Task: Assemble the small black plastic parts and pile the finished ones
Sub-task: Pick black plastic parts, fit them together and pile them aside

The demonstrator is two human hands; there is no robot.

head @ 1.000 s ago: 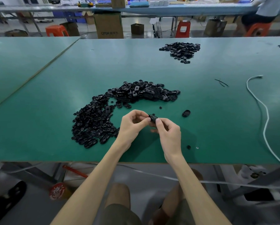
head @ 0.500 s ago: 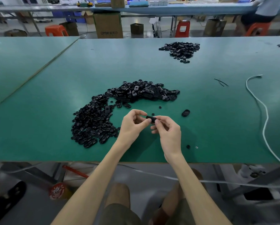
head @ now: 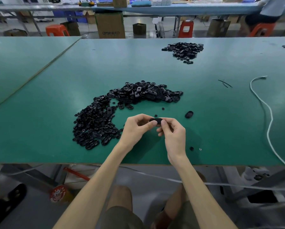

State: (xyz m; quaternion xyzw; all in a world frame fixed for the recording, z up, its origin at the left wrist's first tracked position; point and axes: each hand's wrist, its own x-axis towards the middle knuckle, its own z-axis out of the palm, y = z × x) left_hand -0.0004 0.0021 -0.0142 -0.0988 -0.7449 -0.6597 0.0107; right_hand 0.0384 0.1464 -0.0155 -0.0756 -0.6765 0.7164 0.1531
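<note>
Obstacles: a crescent heap of black parts (head: 95,124) curved from near-left round the far side of the left hand (head: 136,128) and right hand (head: 173,134), which pinched one black part (head: 155,120) inside its hollow. A lone oval part (head: 189,114) lay just right; two small pieces (head: 191,148) near the front edge; a white cable (head: 269,123) far right. Passage: bare green table (head: 155,71) stretched between heap and far pile (head: 183,49), and between oval part and cable.

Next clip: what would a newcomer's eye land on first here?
The left hand and right hand pinch one small black oval part between them over the green table, near its front edge. Beyond them sprawls a curved heap of black parts; a smaller pile sits far back, right.
</note>
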